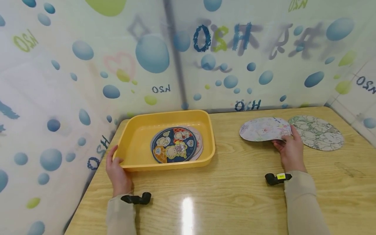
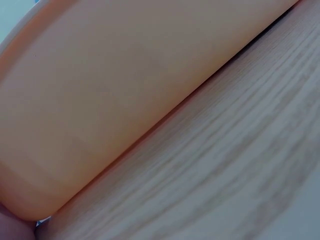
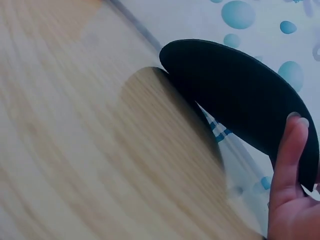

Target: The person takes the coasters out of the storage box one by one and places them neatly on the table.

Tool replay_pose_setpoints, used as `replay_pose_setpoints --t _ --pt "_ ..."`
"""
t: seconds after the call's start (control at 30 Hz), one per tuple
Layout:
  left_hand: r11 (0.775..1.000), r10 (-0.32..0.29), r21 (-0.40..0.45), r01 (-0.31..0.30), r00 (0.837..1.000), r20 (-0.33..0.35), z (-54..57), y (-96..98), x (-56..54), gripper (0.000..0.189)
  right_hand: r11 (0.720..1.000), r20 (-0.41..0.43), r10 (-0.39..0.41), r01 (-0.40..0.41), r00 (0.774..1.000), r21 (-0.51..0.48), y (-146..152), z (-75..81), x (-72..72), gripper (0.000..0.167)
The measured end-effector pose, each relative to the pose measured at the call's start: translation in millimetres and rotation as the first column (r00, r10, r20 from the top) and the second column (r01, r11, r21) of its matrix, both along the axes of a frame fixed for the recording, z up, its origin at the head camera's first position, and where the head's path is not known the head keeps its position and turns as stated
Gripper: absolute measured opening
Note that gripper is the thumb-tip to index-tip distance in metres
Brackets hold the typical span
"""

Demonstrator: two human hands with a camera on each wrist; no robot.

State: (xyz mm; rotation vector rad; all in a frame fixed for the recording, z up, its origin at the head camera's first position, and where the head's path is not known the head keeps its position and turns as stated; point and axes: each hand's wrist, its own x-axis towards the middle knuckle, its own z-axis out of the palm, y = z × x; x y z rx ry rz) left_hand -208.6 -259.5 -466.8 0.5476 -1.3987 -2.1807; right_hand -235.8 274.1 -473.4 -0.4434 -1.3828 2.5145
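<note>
In the head view, my left hand (image 1: 118, 173) grips the near left corner of a yellow plastic tray (image 1: 132, 140). The tray's outer wall (image 2: 125, 90) fills much of the left wrist view. Inside the tray lies a dark blue round mouse pad (image 1: 174, 145) with cartoon bears, overlapping a pinkish round pad (image 1: 199, 143). My right hand (image 1: 290, 150) pinches the right edge of a pale, flower-printed round mouse pad (image 1: 261, 129), held tilted above the table. Its black underside (image 3: 230, 85) shows in the right wrist view. Beside it lies a green-and-white round mouse pad (image 1: 320, 133).
The wooden table (image 1: 232, 195) carries everything. A printed curtain (image 1: 188, 71) with blue and green drops hangs behind and along the left side. At the right edge, a pale wall panel (image 1: 364, 65) stands beside the table.
</note>
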Motion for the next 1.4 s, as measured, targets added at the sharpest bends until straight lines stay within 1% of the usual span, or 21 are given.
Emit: replay_pose_setpoints --t 0.1,0.23,0.33,0.53,0.67,0.83,0.9,0.93,1.0,1.1,1.17,1.23,1.4 --pt "1.000 -0.002 -0.004 0.002 1.000 -0.001 -0.1 0.1 0.0 0.051 1.000 0.003 -0.012 0.012 1.000 0.017 1.1 -0.3 -0.7 0.059" --pt "1.000 -0.005 -0.004 0.005 1.000 -0.010 -0.5 0.5 -0.3 0.051 0.995 0.045 -0.058 0.054 0.997 0.084 -0.6 2.4 -1.3 0.058" --pt "1.000 -0.001 0.003 0.001 1.000 -0.011 -0.6 0.9 -0.3 0.051 0.991 0.070 -0.073 0.064 0.995 0.121 -1.7 3.7 -1.2 0.059" --pt "1.000 0.005 0.024 -0.004 1.000 -0.021 -0.9 1.2 -0.2 0.051 0.990 0.076 -0.060 0.049 0.995 0.133 -0.7 3.1 -1.5 0.060" --pt "0.999 0.009 0.032 -0.008 1.000 -0.020 -0.9 1.2 -0.4 0.051 0.991 0.083 -0.070 0.060 0.994 0.121 0.2 2.9 -0.9 0.060" --pt "1.000 0.003 0.031 -0.002 1.000 -0.018 -0.6 0.3 -0.1 0.051 0.987 0.084 -0.079 0.067 0.993 0.143 0.7 2.0 -0.4 0.058" --pt "1.000 0.002 0.022 -0.002 1.000 -0.015 -0.7 -0.3 0.5 0.051 0.985 0.096 -0.082 0.066 0.992 0.161 0.7 1.8 -0.5 0.056" --pt "1.000 -0.001 0.018 0.002 1.000 -0.016 -0.7 -0.4 0.5 0.051 0.983 0.108 -0.086 0.067 0.990 0.173 1.1 1.7 -0.8 0.056" --pt "1.000 0.001 0.020 0.000 1.000 -0.014 -1.2 -0.7 0.8 0.050 0.971 0.153 -0.098 0.061 0.983 0.229 1.8 1.5 -0.9 0.055" --pt "1.000 0.009 0.024 -0.009 1.000 -0.017 -2.6 -1.1 1.4 0.050 0.938 0.227 -0.104 0.019 0.968 0.345 3.2 1.3 -0.9 0.054" --pt "1.000 0.013 0.028 -0.013 1.000 -0.021 -3.7 -1.0 1.5 0.050 0.916 0.257 -0.098 -0.014 0.961 0.400 4.4 1.6 -0.5 0.055" --pt "1.000 0.015 0.023 -0.015 1.000 -0.023 -4.4 -0.9 1.2 0.050 0.906 0.274 -0.083 -0.042 0.958 0.421 5.4 2.5 0.0 0.055" --pt "1.000 0.010 0.020 -0.010 0.999 -0.031 -3.7 -0.3 -0.5 0.051 0.911 0.307 -0.062 -0.071 0.950 0.405 7.3 6.3 -0.1 0.057"
